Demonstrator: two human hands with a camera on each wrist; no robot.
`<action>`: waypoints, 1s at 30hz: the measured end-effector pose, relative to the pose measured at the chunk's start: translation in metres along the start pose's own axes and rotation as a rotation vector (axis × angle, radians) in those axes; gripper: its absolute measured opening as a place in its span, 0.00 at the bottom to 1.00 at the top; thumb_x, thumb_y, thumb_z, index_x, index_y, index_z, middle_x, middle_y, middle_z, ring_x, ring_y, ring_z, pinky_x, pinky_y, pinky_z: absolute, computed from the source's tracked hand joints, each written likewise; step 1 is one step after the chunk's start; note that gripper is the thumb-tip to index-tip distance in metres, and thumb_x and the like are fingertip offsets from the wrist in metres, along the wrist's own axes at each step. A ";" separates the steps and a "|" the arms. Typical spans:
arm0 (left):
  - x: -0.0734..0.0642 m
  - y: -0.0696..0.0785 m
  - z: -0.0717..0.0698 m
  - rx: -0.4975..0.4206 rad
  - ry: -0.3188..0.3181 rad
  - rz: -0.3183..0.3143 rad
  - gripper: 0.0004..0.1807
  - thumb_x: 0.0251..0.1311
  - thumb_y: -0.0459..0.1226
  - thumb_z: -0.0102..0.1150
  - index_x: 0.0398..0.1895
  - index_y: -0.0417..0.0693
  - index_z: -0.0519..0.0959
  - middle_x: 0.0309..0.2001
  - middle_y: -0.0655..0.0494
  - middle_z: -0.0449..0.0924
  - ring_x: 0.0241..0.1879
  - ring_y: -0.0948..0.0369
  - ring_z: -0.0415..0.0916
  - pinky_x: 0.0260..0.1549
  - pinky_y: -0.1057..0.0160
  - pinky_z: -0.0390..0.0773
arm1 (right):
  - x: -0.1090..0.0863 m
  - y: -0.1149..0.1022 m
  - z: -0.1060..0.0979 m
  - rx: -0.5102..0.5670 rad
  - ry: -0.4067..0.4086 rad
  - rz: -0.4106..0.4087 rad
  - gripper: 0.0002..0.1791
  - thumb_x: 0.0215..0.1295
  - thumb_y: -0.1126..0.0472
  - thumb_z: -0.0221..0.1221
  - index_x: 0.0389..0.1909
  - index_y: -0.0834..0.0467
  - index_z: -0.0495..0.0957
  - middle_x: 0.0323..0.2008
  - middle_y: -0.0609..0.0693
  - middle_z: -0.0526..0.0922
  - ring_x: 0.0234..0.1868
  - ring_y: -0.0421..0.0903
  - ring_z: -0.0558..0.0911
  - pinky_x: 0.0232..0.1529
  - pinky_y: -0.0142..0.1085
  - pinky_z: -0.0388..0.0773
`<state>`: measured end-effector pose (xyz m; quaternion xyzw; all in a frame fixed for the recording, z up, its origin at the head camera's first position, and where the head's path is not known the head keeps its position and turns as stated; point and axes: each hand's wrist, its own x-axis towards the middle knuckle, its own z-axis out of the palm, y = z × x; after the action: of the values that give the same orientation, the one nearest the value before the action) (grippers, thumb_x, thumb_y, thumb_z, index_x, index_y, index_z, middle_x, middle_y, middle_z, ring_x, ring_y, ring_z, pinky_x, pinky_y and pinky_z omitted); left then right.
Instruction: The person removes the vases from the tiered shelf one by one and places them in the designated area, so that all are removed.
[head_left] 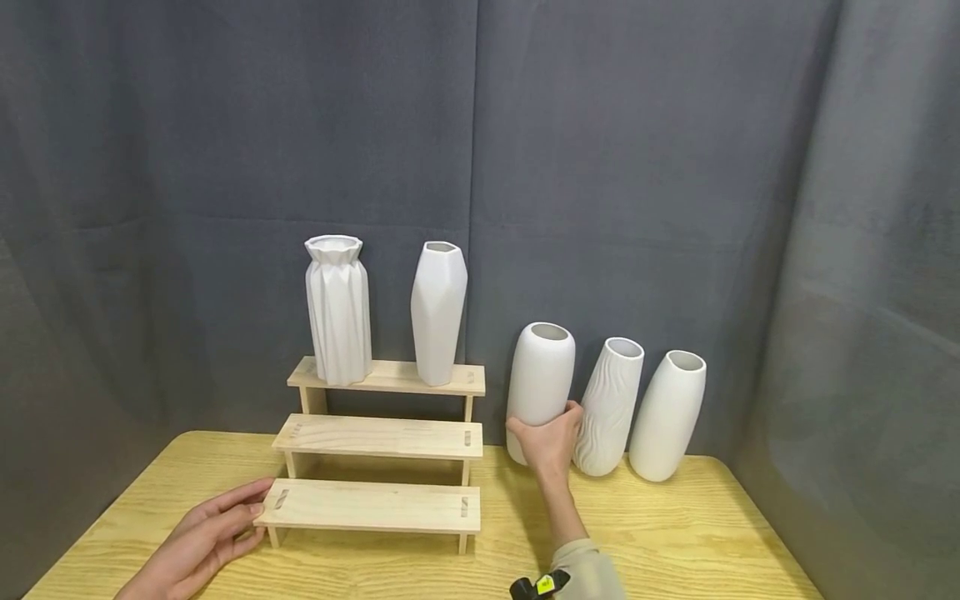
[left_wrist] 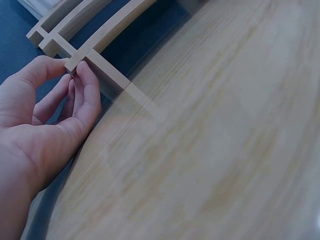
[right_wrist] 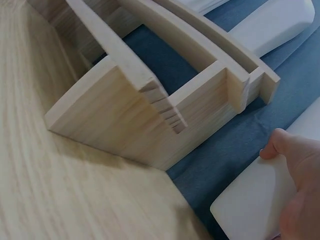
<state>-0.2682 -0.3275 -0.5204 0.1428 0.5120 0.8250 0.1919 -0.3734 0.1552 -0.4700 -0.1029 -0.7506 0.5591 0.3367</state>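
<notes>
R hand [head_left: 551,442] had its grip curled round the smooth vase [head_left: 540,375], lower half, just R of the stepped stand [head_left: 378,435]; long axis approx. upright (base contact w/ worktop [head_left: 645,542] unclear). L hand [head_left: 206,533], farther off, pinched the bottom shelf's [head_left: 367,505] L end.

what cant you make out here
Head view: part of the held vase, hidden by the right hand.
Right wrist view: its rim, cut off by the right edge.
Head view: any marking on the yellow tag, too small.
Left wrist view: white shape, cut off at top.
</notes>
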 end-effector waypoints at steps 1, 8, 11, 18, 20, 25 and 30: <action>0.000 0.000 0.000 -0.001 0.002 -0.004 0.23 0.80 0.29 0.41 0.62 0.61 0.82 0.60 0.64 0.77 0.57 0.60 0.77 0.55 0.58 0.78 | -0.001 0.001 0.001 -0.001 0.002 0.004 0.53 0.34 0.62 0.78 0.62 0.67 0.58 0.53 0.65 0.67 0.51 0.62 0.74 0.54 0.52 0.72; 0.000 0.001 0.001 0.000 0.000 -0.005 0.24 0.80 0.29 0.41 0.62 0.61 0.82 0.60 0.64 0.77 0.57 0.60 0.77 0.55 0.58 0.78 | -0.003 0.006 0.004 -0.008 0.018 0.011 0.53 0.34 0.63 0.77 0.62 0.67 0.57 0.53 0.66 0.66 0.50 0.62 0.73 0.55 0.51 0.71; 0.000 0.001 0.002 -0.002 0.000 0.002 0.24 0.80 0.28 0.41 0.62 0.61 0.82 0.60 0.63 0.77 0.57 0.60 0.77 0.55 0.58 0.78 | -0.003 0.006 0.005 -0.002 0.017 0.009 0.53 0.34 0.63 0.77 0.62 0.68 0.57 0.53 0.66 0.65 0.50 0.62 0.73 0.56 0.51 0.71; -0.002 0.000 -0.001 -0.010 -0.003 -0.014 0.24 0.80 0.29 0.41 0.62 0.62 0.82 0.60 0.63 0.77 0.57 0.61 0.77 0.55 0.58 0.78 | -0.008 0.010 0.008 0.001 0.003 0.028 0.53 0.34 0.64 0.77 0.62 0.68 0.55 0.53 0.66 0.64 0.50 0.63 0.73 0.56 0.51 0.71; -0.003 -0.001 -0.002 -0.013 -0.003 -0.016 0.24 0.80 0.29 0.40 0.62 0.62 0.82 0.60 0.63 0.77 0.57 0.60 0.77 0.55 0.58 0.78 | -0.010 0.012 0.009 0.006 0.003 0.031 0.53 0.34 0.65 0.76 0.62 0.69 0.55 0.53 0.67 0.63 0.50 0.63 0.73 0.55 0.51 0.71; -0.003 -0.002 -0.003 0.021 0.020 0.004 0.24 0.80 0.28 0.41 0.63 0.61 0.81 0.60 0.64 0.77 0.57 0.60 0.77 0.54 0.58 0.79 | -0.013 0.015 0.009 0.010 0.011 0.031 0.53 0.34 0.65 0.76 0.63 0.69 0.55 0.54 0.67 0.63 0.51 0.63 0.73 0.57 0.51 0.71; -0.001 -0.002 -0.002 0.052 0.052 0.014 0.23 0.79 0.28 0.44 0.63 0.60 0.80 0.60 0.61 0.76 0.56 0.59 0.77 0.53 0.58 0.79 | -0.015 0.019 0.009 0.036 0.021 0.023 0.55 0.34 0.66 0.76 0.65 0.67 0.55 0.56 0.66 0.63 0.52 0.62 0.72 0.57 0.51 0.70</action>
<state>-0.2675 -0.3286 -0.5227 0.1296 0.5371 0.8162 0.1690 -0.3721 0.1471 -0.4943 -0.1113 -0.7356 0.5754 0.3397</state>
